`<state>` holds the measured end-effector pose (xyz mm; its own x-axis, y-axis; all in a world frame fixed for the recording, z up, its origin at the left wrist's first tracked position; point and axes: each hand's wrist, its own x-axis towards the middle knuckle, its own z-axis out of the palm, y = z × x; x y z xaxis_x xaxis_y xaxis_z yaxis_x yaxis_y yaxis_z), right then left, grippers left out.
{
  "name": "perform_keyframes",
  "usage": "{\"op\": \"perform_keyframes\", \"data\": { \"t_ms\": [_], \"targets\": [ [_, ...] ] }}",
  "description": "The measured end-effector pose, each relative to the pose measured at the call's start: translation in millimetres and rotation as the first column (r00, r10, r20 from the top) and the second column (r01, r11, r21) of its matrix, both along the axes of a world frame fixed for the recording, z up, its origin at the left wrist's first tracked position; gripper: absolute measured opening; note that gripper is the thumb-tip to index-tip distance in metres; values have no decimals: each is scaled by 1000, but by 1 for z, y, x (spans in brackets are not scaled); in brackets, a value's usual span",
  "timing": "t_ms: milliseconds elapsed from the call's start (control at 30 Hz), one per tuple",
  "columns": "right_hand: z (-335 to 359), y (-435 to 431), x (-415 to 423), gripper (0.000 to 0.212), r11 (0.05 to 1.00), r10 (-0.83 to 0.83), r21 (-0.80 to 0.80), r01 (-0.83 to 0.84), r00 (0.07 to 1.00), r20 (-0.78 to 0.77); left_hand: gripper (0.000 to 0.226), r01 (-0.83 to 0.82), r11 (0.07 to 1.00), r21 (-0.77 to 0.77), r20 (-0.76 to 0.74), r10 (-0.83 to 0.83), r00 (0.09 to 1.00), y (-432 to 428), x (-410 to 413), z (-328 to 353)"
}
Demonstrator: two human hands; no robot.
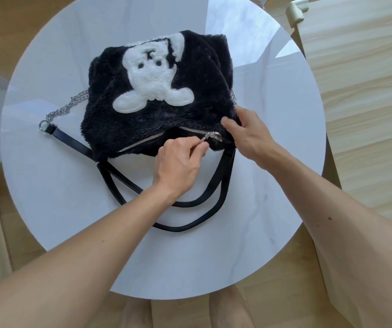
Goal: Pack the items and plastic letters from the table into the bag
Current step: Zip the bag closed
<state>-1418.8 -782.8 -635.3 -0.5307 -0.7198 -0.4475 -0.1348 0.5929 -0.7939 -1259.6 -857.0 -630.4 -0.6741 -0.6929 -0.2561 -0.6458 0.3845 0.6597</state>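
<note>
A black furry bag [190, 100] with a white plush figure on its front lies flat on the round white table [48, 185]. Its silver zipper [143, 142] runs along the near edge, and the slider [210, 136] sits near the right end. My left hand [178, 166] pinches the zipper pull between thumb and fingers. My right hand [247, 136] grips the bag's furry right corner beside the slider. No loose items or plastic letters show on the table; the bag's inside is hidden.
Black straps [213, 200] loop toward me from the bag, and a silver chain [69, 106] with a ring trails off its left side. A light wooden piece of furniture [360, 91] stands at the right. My bare feet [223, 311] show below the table edge.
</note>
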Motion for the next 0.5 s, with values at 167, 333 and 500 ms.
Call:
{"op": "perform_keyframes", "data": {
  "t_ms": [167,333,500],
  "targets": [
    [0,1,2,20,999,40,38,-34,985,-169,37,76,990,116,51,-82,995,-14,7,-6],
    [-3,0,8,16,998,-24,53,35,978,-209,36,136,980,146,146,-157,977,-27,6,-4],
    [0,-1,11,19,973,-143,111,204,902,-407,31,192,919,-344,149,-148,978,-31,11,9]
  ]
}}
